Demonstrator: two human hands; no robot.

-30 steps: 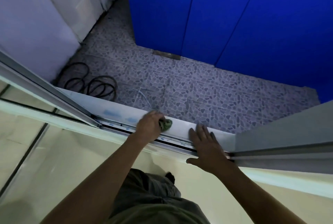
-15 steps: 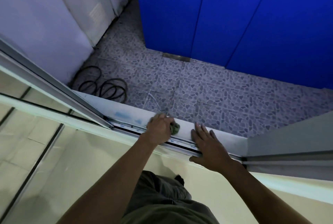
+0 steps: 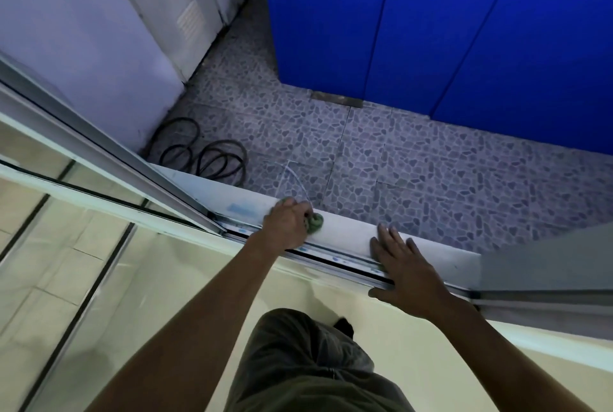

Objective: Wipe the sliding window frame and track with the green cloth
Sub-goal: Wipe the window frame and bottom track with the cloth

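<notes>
**Cloth bunched on the sill, other hand flat beside it**

Now the left hand (image 3: 288,223) curls its fingers round the green cloth (image 3: 314,223), a crumpled wad that shows at the hand's right edge, and presses it onto the pale window sill (image 3: 348,236). On that same sill, further right and apart from the cloth, the right hand (image 3: 408,270) lies flat with straight, spread fingers holding nothing; its palm covers the metal track (image 3: 326,254) that runs along the sill's near edge, and its fingertips reach the sill's far edge.

Left of the cloth hand, the sliding window frame (image 3: 109,149) slants down to meet the track. Faint blue smears mark the sill just left of the cloth hand.

Beyond the sill lies a pebble-patterned tile floor (image 3: 431,173). A coiled black hose (image 3: 205,153) rests on that floor near the sill's left end, beside white cabinets (image 3: 99,30). Blue panels (image 3: 431,20) stand at the floor's far side. Nearer than the sill, the person's olive-coloured trouser leg (image 3: 305,365) shows against a cream wall (image 3: 185,285).
</notes>
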